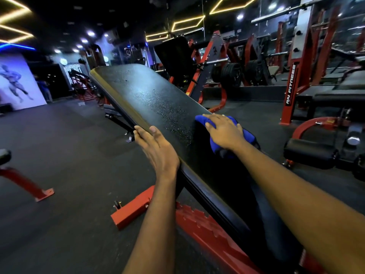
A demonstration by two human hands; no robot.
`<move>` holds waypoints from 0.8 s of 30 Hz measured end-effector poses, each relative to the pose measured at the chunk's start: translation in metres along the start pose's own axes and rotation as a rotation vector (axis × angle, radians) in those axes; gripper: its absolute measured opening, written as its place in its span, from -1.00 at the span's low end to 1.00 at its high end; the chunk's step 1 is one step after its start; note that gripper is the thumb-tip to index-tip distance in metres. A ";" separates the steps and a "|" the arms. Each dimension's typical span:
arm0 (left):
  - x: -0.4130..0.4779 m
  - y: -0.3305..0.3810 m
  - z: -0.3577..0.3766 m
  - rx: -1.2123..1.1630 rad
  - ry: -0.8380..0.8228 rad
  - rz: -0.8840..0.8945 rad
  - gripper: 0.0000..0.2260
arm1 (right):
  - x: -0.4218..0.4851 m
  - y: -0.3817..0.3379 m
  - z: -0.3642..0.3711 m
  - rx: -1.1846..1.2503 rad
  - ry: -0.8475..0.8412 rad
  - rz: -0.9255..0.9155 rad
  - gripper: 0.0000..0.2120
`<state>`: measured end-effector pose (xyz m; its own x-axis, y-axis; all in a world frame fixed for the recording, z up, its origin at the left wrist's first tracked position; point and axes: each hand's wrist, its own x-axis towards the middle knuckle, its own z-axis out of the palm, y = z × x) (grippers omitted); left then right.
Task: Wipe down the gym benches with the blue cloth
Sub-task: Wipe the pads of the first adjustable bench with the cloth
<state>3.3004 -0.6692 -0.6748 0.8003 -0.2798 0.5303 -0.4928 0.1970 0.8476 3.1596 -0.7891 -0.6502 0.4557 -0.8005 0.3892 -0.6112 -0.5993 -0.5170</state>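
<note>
A black padded bench backrest [146, 95] slopes up and away from me on a red frame [199, 224]. Fine droplets speckle its middle. The blue cloth [216, 144] lies bunched on the pad's right side. My right hand [223, 131] presses flat on the cloth with straight fingers. My left hand [156, 147] grips the pad's left edge, fingers wrapped over the rim and thumb on top.
Dark rubber floor [69, 155] spreads to the left. A red foot bar [29, 184] stands at the left. Other black benches and a red rack [292, 89] crowd the right. Weight plates [231, 74] and a leg-press machine stand behind the bench.
</note>
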 end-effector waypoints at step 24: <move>0.015 -0.010 -0.046 -0.271 -0.048 -0.113 -0.35 | -0.049 -0.095 0.035 -0.048 -0.023 -0.356 -0.59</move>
<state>3.3324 -0.6323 -0.6761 0.8248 -0.3572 0.4382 -0.2866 0.4039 0.8687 3.2176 -0.6930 -0.6470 0.6596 -0.5421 0.5205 -0.4411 -0.8400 -0.3159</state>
